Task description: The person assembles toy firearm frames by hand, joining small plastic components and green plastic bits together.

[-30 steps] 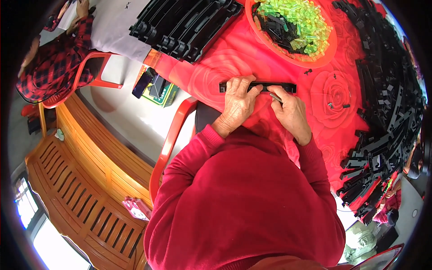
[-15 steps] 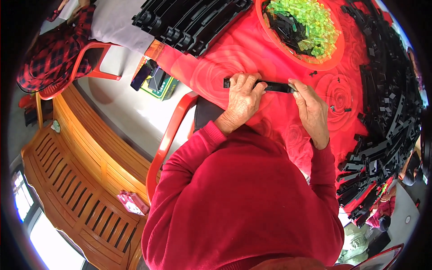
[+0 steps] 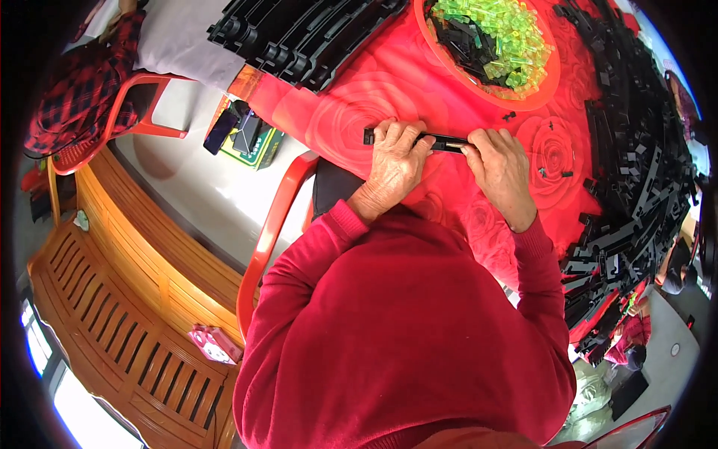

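A long, narrow black plastic part (image 3: 449, 142) lies crosswise between my two hands, just over the red rose-patterned tablecloth (image 3: 351, 112). My left hand (image 3: 398, 161) is wrapped over its left portion, with the squared black end poking out past the fingers. At the other end, my right hand (image 3: 499, 168) grips it with thumb below and curled fingers on top. The right tip of the part is hidden under those fingers. Beyond my hands stands an orange-red basin (image 3: 552, 84) holding yellow-green translucent pieces (image 3: 523, 45) and small black pieces (image 3: 460, 45).
Long black parts (image 3: 299, 37) lie in a row at the far left of the table. A big heap of black pieces (image 3: 628, 172) covers the right side. A red chair (image 3: 280, 217) stands at my left, near a wooden bench (image 3: 142, 307). Another person (image 3: 90, 105) sits far left.
My right hand's fingers have curled over the right end of the black part, where they were straighter before. The whole view has shifted slightly.
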